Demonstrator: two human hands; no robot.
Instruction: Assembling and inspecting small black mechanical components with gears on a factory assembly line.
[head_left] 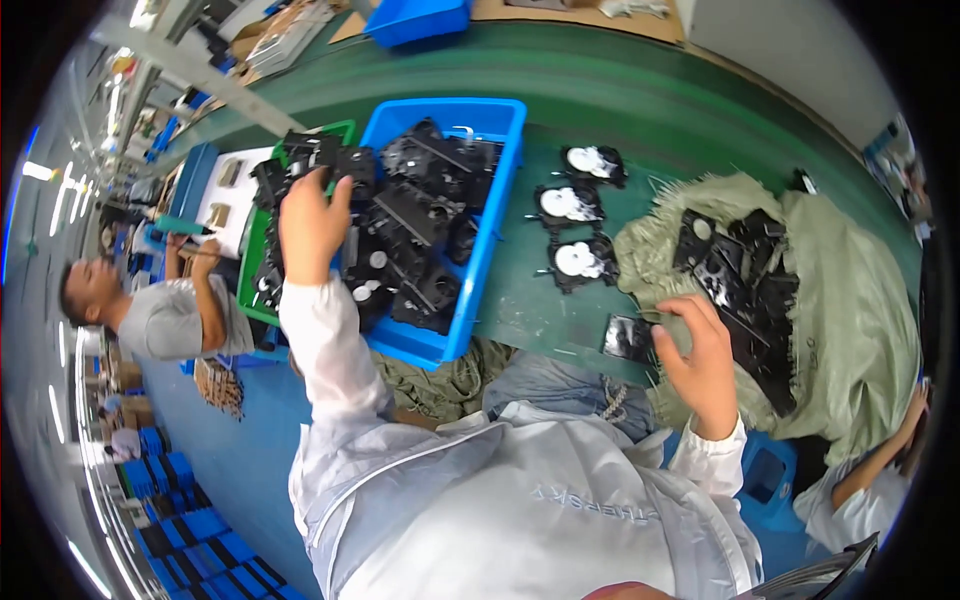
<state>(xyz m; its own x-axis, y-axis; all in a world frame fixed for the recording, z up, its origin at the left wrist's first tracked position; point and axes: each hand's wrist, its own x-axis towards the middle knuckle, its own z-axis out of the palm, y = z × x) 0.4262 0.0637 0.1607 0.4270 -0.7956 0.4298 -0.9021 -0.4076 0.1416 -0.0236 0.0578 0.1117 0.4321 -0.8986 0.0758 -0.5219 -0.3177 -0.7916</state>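
Observation:
My left hand [312, 228] reaches over the neighbouring rims of a green bin [250, 262] and a blue bin [487, 240]. Its fingers are closed on a black plastic part [352, 165]; their tips are partly hidden. Both bins hold heaped black moulded parts [408, 215]. On the right, my right hand [703, 365] hovers with thumb and fingers apart, holding nothing. Just left of its thumb lies a flat, glossy black rectangular piece [628, 338]. Beyond it, three black parts with white round gears, the nearest one [580, 260] included, form a column on the green table.
An open woven sack [850, 300] of black parts [745, 290] lies at the right. Another blue bin [418, 20] stands at the far side. A co-worker in a grey shirt [175, 318] works at the left; another person's arm [885, 450] shows at the lower right.

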